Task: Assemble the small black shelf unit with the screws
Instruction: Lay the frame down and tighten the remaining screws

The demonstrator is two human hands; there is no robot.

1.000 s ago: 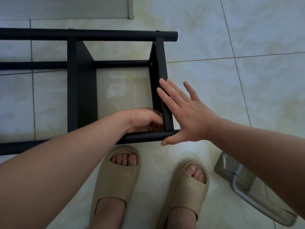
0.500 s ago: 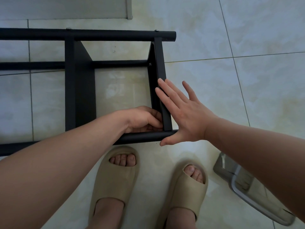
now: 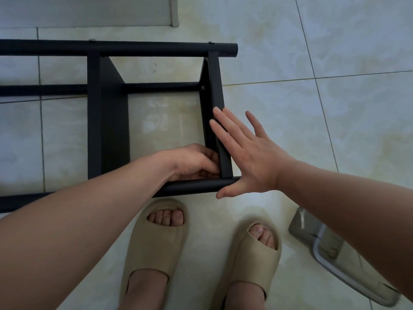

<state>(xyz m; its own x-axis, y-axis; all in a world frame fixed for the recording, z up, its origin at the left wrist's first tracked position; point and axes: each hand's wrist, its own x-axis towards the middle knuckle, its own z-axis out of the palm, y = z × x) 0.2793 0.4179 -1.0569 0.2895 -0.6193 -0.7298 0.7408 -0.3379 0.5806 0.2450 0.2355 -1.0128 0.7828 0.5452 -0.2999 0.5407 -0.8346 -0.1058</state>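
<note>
At 6 o'clock, nearest me, my feet stand in two beige slippers, the left slipper [image 3: 156, 242] and the right slipper [image 3: 252, 265], on a floor [image 3: 335, 108] of large, pale, glossy tiles with thin grey grout lines. At 4 o'clock a clear plastic container [image 3: 324, 253] lies on the tiles, partly hidden under my right forearm.

Just beyond my toes the black shelf unit [image 3: 93, 108] lies on the floor, filling the view from 9 o'clock to the centre. Its near rail [image 3: 196, 186] runs left to right just above the slippers. My left hand [image 3: 194, 162] reaches over that rail into the inner corner where the end panel [image 3: 218, 90] meets it. Its fingers are curled in tight against the panel, and I cannot tell whether they pinch anything. My right hand [image 3: 250, 157] lies flat and spread against the outer face of the same panel, gripping nothing. Its fingers are straight and point to 11 o'clock, and its thumb lies by the end of the near rail.

Further off, a middle rail [image 3: 161, 87] joins the end panel at a screw head [image 3: 203, 87], and an inner panel [image 3: 115, 142] stands at 9 o'clock. The far rail [image 3: 156, 49] crosses at 11 o'clock, with two screw heads [image 3: 210, 42] on top. Beyond it, at 12 o'clock, the tiles meet a flat grey panel [image 3: 89, 10]; I cannot make out what it is
</note>
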